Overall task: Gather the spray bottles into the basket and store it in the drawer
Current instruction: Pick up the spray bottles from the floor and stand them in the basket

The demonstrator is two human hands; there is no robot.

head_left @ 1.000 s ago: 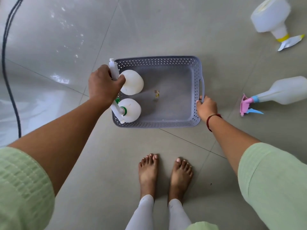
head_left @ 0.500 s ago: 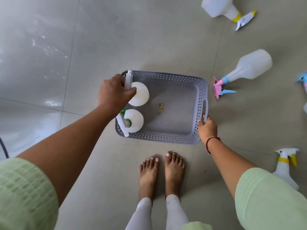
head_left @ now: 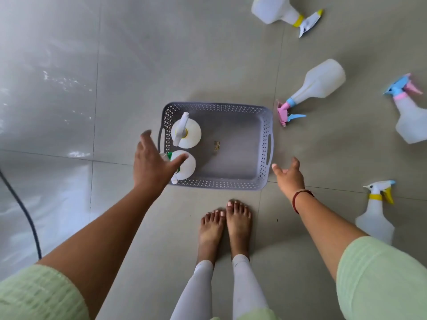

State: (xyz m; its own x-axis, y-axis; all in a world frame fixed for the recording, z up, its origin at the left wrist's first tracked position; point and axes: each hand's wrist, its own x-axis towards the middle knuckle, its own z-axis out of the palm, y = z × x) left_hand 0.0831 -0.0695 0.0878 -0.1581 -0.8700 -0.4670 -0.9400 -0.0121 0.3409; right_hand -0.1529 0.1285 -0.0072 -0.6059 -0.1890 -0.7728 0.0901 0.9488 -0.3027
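A grey perforated basket (head_left: 263,144) sits on the tiled floor in front of my feet. Two white spray bottles stand upright in its left end: one with a white trigger (head_left: 187,132) and one with a green collar (head_left: 186,168). My left hand (head_left: 153,167) hovers open over the basket's left rim, partly covering the green-collared bottle. My right hand (head_left: 288,175) is open just off the basket's right handle, touching nothing. On the floor to the right lie a pink-and-blue-nozzled bottle (head_left: 316,86), a yellow-collared bottle (head_left: 277,10), another pink-and-blue one (head_left: 409,116) and a yellow-triggered one (head_left: 376,215).
My bare feet (head_left: 225,225) stand just behind the basket's near edge. A dark cable (head_left: 25,215) runs along the floor at the far left. A small scrap (head_left: 216,145) lies on the basket's bottom. Bare glossy tiles stretch to the left and beyond the basket.
Both hands have let go: the left released the white-trigger bottle and opened, the right came off the basket's handle. The view has shifted, bringing more bottles on the right into sight.
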